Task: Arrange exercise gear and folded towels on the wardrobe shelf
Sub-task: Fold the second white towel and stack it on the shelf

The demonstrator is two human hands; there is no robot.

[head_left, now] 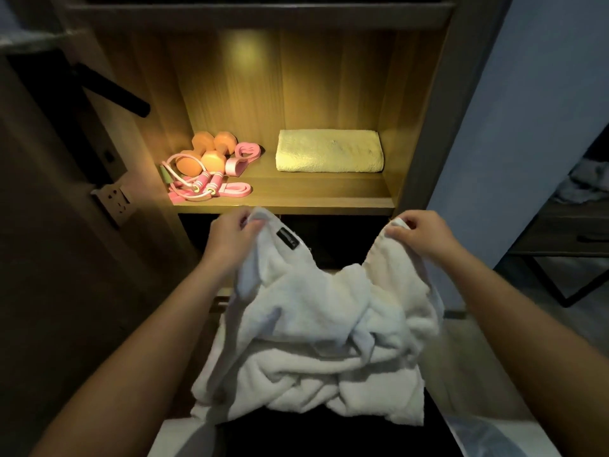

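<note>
Left hand (pixel 230 235) and right hand (pixel 418 234) each pinch a top corner of white towel (pixel 316 324); it hangs unfolded toward 6 o'clock. Shelf (pixel 313 192) lies at 12.

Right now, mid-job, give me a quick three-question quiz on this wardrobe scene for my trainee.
1. True or false: the white towel is already folded.
2. What lies on the shelf right of the dumbbells? A: folded towel; B: shoes; C: bottle.
3. Fill in: the left hand and right hand each pinch an upper ____ of the white towel.
Key: 1 false; 2 A; 3 corner.
</note>
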